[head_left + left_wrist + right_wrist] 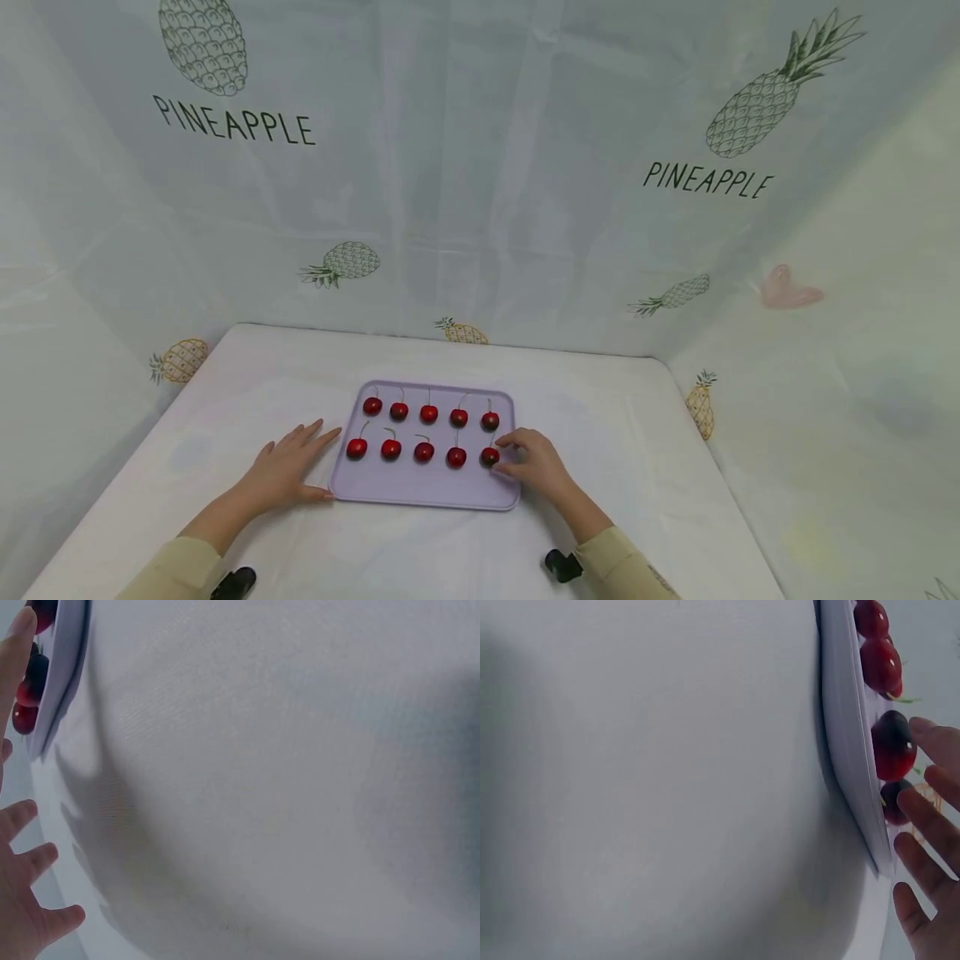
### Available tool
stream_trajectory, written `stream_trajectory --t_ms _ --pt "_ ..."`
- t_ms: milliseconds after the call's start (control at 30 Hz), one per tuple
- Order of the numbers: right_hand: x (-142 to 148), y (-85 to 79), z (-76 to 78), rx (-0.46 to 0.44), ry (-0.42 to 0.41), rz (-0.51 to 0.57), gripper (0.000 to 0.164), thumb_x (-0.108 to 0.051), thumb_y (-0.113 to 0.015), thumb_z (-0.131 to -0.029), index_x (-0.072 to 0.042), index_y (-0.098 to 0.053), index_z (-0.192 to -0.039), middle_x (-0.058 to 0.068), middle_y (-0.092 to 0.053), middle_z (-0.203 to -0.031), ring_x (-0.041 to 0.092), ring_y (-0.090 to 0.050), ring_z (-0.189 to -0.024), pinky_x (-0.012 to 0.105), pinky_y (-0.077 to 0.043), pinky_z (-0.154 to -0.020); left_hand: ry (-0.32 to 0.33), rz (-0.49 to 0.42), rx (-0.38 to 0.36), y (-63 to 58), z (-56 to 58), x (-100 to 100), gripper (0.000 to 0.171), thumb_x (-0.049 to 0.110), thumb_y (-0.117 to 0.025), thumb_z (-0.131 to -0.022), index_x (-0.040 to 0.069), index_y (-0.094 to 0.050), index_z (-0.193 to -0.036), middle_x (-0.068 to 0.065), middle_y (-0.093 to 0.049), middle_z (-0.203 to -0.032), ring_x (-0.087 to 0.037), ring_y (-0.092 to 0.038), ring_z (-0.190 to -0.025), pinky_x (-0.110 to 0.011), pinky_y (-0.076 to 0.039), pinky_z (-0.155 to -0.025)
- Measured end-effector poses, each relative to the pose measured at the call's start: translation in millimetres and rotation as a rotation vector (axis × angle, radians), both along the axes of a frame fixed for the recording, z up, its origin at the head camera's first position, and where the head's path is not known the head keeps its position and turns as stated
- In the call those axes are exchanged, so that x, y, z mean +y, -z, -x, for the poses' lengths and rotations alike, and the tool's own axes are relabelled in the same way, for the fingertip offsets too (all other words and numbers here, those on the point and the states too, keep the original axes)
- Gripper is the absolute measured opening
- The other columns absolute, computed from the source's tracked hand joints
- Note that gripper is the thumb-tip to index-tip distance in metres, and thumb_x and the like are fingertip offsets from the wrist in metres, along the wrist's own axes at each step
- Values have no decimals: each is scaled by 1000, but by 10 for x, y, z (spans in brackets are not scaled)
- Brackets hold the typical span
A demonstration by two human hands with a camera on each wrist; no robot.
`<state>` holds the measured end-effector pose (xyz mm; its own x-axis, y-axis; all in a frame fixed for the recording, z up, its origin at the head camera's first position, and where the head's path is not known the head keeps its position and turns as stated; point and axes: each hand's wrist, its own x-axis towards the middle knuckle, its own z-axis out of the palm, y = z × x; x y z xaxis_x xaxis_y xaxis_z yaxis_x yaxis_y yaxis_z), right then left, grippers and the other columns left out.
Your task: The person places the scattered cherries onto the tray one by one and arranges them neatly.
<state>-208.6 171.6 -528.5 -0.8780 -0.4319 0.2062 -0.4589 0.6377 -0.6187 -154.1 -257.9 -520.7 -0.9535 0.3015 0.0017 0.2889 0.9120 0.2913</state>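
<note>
A lilac tray (420, 489) carries several dark red cherries in two rows, most stems pointing away from me. My right hand (536, 464) reaches over the tray's right edge. Its thumb and index finger lie on either side of the front-right cherry (490, 457); in the right wrist view the thumb tip is close beside that cherry (894, 746), and contact is hard to tell. At the tray's left side, my left hand (281, 471) has its fingers spread, with thumb and index tips at the rim. The front-left cherry (357, 448) is nearest to it.
A white cloth-covered table (420, 550) lies under the tray. Behind it hangs a pale curtain (480, 208) printed with pineapples, and similar cloth closes both sides. Black wrist devices (562, 566) show near both sleeves.
</note>
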Motion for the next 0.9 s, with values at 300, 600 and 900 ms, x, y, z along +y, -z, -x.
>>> stream_trajectory --t_ms 300,600,900 --pt "-77 39 25 -17 21 -61 27 -20 -86 -74 -15 -74 -97 -8 -66 -90 14 -56 -86 33 -48 -76 20 -13 20 -77 6 31 102 62 -81 -62 6 -48 -141 -29 -43 -142 -53 -40 -126 -77 -33 -88" --pt "-63 -9 6 -10 -3 -93 27 -20 -85 -74 -15 -74 -99 -9 -66 -91 13 -54 -85 32 -47 -75 35 -20 24 -93 15 28 100 57 -83 -63 5 -48 -140 -30 -43 -141 -53 -42 -124 -74 -38 -86" --pt "76 -299 -31 -3 -7 -120 31 -15 -84 -75 -10 -73 -103 1 -69 -99 23 -60 -96 45 -49 -85 47 28 114 -230 23 2 102 54 -85 -61 9 -46 -143 -28 -40 -145 -51 -44 -124 -72 -39 -88"
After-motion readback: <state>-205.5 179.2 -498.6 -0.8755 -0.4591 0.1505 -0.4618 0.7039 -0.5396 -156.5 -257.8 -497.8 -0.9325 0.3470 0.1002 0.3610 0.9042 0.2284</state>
